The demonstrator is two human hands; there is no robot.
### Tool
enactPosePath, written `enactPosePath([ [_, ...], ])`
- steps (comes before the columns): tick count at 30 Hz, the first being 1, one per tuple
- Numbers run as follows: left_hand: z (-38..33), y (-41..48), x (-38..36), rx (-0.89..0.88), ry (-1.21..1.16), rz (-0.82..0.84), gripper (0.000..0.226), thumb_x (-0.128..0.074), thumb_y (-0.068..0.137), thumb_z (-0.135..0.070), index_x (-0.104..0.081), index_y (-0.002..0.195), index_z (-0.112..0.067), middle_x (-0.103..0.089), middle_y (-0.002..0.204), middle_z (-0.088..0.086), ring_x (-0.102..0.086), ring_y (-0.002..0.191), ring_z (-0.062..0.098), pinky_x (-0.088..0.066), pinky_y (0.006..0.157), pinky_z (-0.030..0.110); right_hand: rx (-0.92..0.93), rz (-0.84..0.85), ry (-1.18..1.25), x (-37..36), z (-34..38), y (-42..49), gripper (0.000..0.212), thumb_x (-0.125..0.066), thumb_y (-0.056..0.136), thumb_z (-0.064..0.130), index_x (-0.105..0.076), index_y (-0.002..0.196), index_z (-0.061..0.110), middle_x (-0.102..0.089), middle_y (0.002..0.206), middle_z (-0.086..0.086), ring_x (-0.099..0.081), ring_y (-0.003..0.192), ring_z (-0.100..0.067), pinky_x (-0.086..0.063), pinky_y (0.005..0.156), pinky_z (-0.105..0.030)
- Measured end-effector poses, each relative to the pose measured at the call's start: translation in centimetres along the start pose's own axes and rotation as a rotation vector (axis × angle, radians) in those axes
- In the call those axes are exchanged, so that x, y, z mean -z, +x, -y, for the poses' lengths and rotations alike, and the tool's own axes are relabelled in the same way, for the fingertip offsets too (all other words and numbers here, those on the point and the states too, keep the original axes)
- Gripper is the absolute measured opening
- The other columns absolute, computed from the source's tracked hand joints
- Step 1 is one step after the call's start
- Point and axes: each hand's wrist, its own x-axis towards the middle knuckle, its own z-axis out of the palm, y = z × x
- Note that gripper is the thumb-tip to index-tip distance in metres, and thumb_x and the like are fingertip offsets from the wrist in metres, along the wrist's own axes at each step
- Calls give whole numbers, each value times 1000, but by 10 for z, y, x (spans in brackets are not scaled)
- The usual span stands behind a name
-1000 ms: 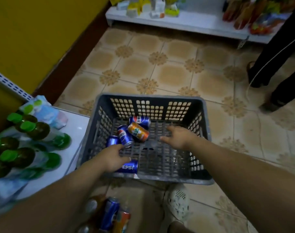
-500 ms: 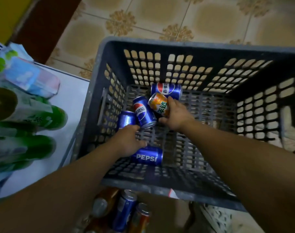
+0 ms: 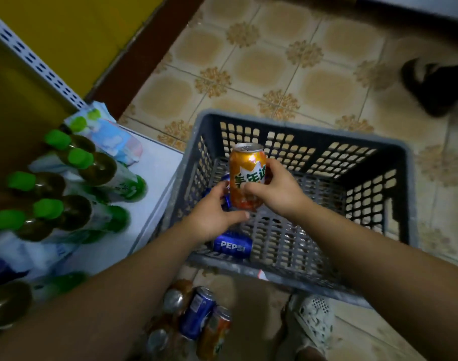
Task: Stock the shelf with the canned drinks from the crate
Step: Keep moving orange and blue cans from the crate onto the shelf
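Wrapped round orange soda can [image 3: 247, 178], right grip [image 3: 280, 194] holds it upright over grey crate [image 3: 301, 129]; left grip [image 3: 214, 217] curls on blue can [image 3: 226, 201] beneath. Lift both clear of rim, stand upright on shelf [image 3: 155, 175].

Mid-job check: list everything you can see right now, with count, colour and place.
crate: one, grey, on the tiled floor, centre.
orange can: one, orange, upright above the crate.
Pepsi can: one, blue, lying by the crate's near wall.
blue cans: in the crate, count hidden behind the hands.
loose cans: several, blue and orange, bottom centre, blurred.
bottles: several, green-capped, on the white shelf, left.
packet: one, pale blue, shelf's far end.
dark shoe: one, top right, another person's.
white shoe: one, bottom right.
left hand: beside the orange can, grip unclear.
right hand: grip round the orange can.
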Motion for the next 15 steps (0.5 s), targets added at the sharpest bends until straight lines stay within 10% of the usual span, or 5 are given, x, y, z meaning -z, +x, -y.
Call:
enactPosePath([
  [10, -99, -191, 51, -304, -202, -217, 58, -78, 74, -7, -49, 115, -34, -65, 109, -11, -64, 103, 9, -50, 97, 37, 308, 53, 96, 22, 180, -155, 67, -80, 69, 18, -42, 122, 32, -61, 110, 5, -62, 102, -14, -54, 91, -41],
  [15, -110, -315, 81, -405, -160, -364, 72, -83, 49, -40, -51, 114, -39, -68, 112, -5, -65, 106, 20, -49, 97, 48, 527, 92, 58, -4, 262, -244, 62, -83, 61, 24, -43, 106, 39, -61, 105, 6, -63, 97, -13, -55, 87, -45],
])
